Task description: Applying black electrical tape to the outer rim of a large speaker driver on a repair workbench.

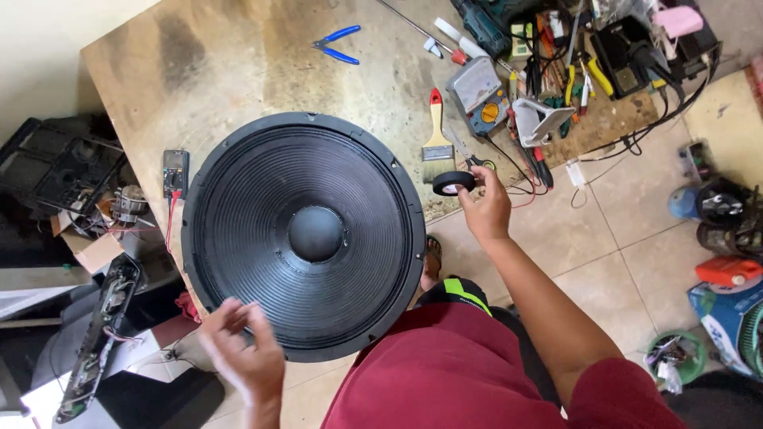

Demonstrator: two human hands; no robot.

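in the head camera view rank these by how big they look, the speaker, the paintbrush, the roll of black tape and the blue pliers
1. speaker, by far the largest
2. paintbrush
3. blue pliers, farther from the camera, so possibly undersized here
4. roll of black tape, held in the right hand

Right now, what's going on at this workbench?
A person stands over a wooden bench with a big black speaker lying cone-up on it. The right hand holds a roll of black tape at the bench edge, beside a paintbrush. The left hand is open and empty at the speaker's near rim, fingers over the edge. Blue pliers, a meter and a heap of other tools lie farther back on the bench.
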